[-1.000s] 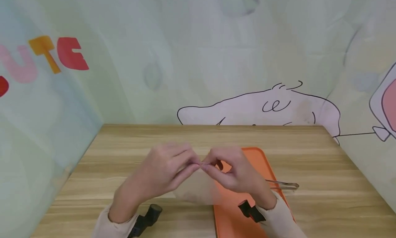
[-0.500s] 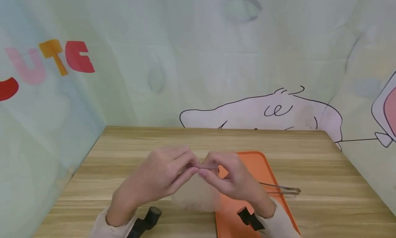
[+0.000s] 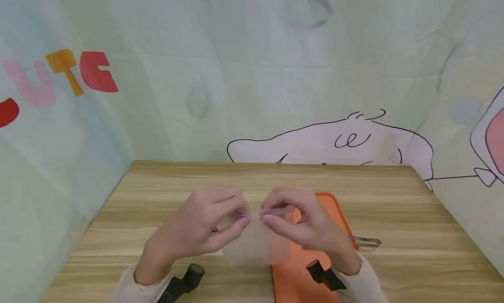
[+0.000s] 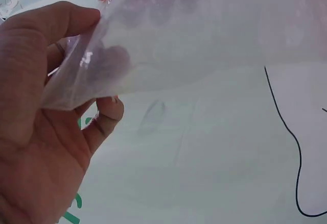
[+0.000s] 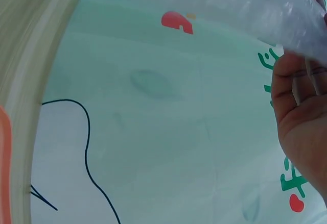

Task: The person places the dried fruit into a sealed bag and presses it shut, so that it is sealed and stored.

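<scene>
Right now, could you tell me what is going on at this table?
A person holds a small clear plastic bag above the wooden table. The left hand and the right hand each pinch its top edge between fingertips, close together, and the bag hangs below them. An orange tray lies on the table under the right hand, and metal tongs rest at the tray's right edge. Whether the bag holds anything cannot be told.

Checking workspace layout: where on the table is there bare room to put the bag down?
Bare wood lies along the table left of the left hand, and behind both hands up to the wall. It is crowded on the right: orange tray, tongs, right hand and plastic bag.
</scene>
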The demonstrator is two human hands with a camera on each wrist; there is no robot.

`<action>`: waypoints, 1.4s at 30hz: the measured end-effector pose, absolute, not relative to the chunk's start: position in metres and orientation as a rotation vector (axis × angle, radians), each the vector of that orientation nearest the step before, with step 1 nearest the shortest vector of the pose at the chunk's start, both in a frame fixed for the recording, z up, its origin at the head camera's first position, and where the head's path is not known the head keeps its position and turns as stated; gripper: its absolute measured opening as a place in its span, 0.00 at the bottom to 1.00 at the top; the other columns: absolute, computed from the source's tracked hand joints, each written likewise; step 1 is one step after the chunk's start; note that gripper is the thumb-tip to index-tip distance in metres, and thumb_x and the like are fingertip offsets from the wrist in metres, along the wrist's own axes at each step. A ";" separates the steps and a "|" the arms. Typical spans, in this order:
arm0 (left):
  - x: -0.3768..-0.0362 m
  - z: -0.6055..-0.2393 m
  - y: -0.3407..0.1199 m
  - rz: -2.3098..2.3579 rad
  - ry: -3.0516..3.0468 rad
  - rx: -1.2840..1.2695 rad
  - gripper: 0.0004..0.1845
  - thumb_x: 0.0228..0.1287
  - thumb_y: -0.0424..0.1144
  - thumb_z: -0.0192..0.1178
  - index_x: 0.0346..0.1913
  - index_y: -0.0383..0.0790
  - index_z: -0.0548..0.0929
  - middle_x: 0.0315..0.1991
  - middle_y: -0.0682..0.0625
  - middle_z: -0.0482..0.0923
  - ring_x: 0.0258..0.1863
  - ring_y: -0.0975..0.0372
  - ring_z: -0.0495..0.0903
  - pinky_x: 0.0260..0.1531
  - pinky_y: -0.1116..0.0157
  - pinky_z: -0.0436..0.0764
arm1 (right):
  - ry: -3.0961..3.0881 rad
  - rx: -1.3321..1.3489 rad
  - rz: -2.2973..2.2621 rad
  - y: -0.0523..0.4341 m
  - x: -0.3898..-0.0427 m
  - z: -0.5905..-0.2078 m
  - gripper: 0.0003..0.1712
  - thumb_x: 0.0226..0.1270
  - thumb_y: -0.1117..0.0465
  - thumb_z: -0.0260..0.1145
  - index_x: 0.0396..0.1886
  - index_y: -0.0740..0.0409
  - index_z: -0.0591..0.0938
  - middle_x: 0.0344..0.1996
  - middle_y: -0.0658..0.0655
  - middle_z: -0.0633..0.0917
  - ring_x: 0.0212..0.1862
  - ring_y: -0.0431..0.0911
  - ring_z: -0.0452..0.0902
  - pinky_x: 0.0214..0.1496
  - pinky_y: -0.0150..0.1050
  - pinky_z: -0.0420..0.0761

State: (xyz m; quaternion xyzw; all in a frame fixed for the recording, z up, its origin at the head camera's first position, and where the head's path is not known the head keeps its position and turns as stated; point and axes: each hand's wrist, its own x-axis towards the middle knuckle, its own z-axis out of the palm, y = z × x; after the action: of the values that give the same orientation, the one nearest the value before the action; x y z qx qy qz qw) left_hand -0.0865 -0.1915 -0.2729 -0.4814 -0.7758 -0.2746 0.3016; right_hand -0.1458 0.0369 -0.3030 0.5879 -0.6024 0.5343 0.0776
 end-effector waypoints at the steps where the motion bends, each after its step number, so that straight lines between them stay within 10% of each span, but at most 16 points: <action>1: -0.087 -0.273 -0.191 -0.703 -2.052 -1.269 0.12 0.77 0.39 0.50 0.31 0.45 0.77 0.27 0.59 0.72 0.23 0.70 0.70 0.26 0.78 0.70 | -1.804 1.758 1.590 0.036 -0.146 -0.303 0.04 0.70 0.69 0.65 0.39 0.57 0.81 0.26 0.50 0.78 0.27 0.38 0.70 0.26 0.32 0.74; 42: -0.093 -0.280 -0.178 -0.761 -2.006 -1.230 0.08 0.68 0.35 0.56 0.29 0.45 0.79 0.22 0.59 0.75 0.22 0.71 0.72 0.26 0.78 0.72 | -1.832 1.582 1.023 0.045 -0.130 -0.283 0.10 0.77 0.57 0.61 0.34 0.54 0.81 0.29 0.46 0.81 0.31 0.36 0.77 0.36 0.27 0.76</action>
State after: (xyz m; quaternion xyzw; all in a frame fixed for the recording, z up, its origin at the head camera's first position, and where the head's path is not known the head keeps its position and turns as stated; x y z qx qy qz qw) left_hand -0.0932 -0.1783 -0.2803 -0.4697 -0.7663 -0.2907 0.3281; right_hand -0.1303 0.0450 -0.2825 0.5823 -0.6743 0.3766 0.2538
